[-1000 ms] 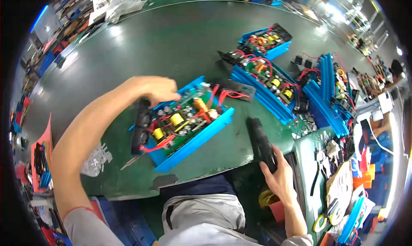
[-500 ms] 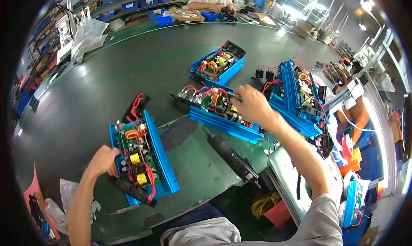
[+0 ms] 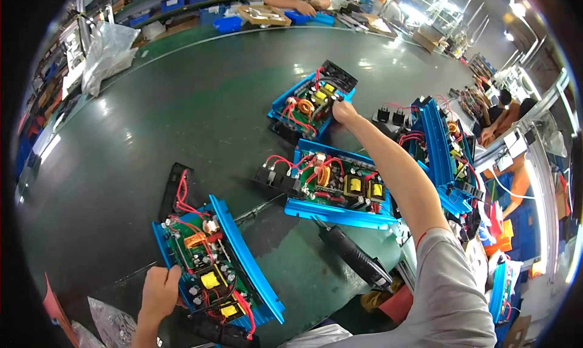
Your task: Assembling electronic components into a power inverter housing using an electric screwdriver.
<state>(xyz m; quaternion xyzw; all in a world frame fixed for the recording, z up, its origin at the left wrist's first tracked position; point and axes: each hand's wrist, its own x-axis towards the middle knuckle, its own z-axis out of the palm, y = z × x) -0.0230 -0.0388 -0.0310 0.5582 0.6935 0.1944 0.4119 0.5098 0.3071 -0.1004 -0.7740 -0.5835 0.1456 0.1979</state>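
My left hand [image 3: 160, 292] is closed on the left rim of the nearest circuit unit [image 3: 209, 269], an open blue metal casing around a green board with yellow transformers and red wires. A black end panel [image 3: 176, 187] hangs on wires at its far end. Reaching forward, my right hand [image 3: 344, 111] grips the right side of the farthest circuit unit [image 3: 306, 105]; its fingertips are partly hidden. Below that forearm lies the middle circuit unit [image 3: 340, 187], with black end parts [image 3: 276, 178] wired to its left end.
A black electric screwdriver [image 3: 352, 254] lies near the table's front edge. More blue circuit units [image 3: 440, 148] are stacked at right. Plastic bags [image 3: 112, 320] lie at lower left. Across the green table [image 3: 182, 105], a co-worker's hands [image 3: 306, 8] rest near blue trays [image 3: 228, 24].
My right hand has gone from the middle unit to the farthest one and taken hold of its right side. The left hand stays at the nearest unit. The whole view has shifted.
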